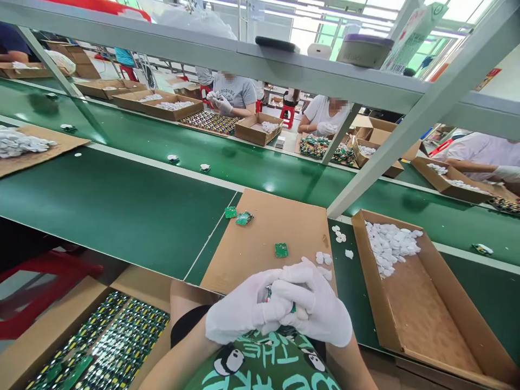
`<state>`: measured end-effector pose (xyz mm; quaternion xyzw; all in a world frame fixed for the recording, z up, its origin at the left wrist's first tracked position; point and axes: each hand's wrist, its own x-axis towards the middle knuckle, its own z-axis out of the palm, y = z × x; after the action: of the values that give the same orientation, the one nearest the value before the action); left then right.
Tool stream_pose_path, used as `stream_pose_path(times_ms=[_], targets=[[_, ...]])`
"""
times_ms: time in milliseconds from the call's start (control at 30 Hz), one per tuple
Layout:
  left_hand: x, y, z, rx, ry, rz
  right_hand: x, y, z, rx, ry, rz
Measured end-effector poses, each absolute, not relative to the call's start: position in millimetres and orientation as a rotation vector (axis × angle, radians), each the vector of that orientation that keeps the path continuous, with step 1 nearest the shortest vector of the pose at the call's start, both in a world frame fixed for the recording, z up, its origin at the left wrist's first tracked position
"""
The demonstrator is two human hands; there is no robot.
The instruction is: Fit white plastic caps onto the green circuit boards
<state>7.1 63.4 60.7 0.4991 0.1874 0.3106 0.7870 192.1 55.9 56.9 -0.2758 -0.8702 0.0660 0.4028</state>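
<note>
My left hand [244,307] and my right hand [320,306], both in white gloves, meet in front of my chest with fingers closed around a small circuit board [268,293]. Most of the board is hidden by the fingers; slivers of green and metal show between them. Just beyond, a green circuit board [281,249] lies flat on a cardboard sheet [260,254]. Farther up that sheet are more boards [244,218], with another green board [230,212] at its left edge. Several white pads [323,258] lie near my right hand.
On the right stands a cardboard tray [455,336] part-filled with white pieces [392,244]. A box of circuit boards [122,336] sits low at left. A green conveyor [268,181] carries small boards past, below a grey shelf frame [365,179]. Gloved co-workers [233,95] sit opposite.
</note>
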Motion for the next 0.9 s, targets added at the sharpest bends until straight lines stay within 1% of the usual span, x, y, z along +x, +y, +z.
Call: stream_pose_path(times_ms=[100,167,233,300,433,500,567,700,800,900], targets=[[10,67,51,1.059,0.386,0.671,191,62,52,-0.652,-2.224,0.250],[8,75,38,1.032,0.479,0.710,190,77,48,-0.697,-2.253,0.373],[1,89,21,1.018,0.657,0.747,193,106,47,-0.892,-2.333,0.489],[-11,110,5,1.062,0.850,0.803,203,149,50,-1.205,-2.360,0.521],[-33,154,-16,1.275,1.355,0.955,237,241,53,-1.680,-2.164,0.400],[-36,175,-20,1.422,1.520,0.964,254,270,49,-1.929,-2.061,0.358],[-35,192,-23,1.560,1.613,0.915,267,282,43,-2.089,-2.014,0.351],[-33,215,-29,1.770,1.694,0.744,283,263,26,-2.149,-1.991,0.337],[-37,223,-29,1.849,1.738,0.686,294,216,12,-2.083,-1.978,0.330],[-38,221,-24,1.845,1.756,0.732,303,157,-3,-2.014,-2.014,0.405]])
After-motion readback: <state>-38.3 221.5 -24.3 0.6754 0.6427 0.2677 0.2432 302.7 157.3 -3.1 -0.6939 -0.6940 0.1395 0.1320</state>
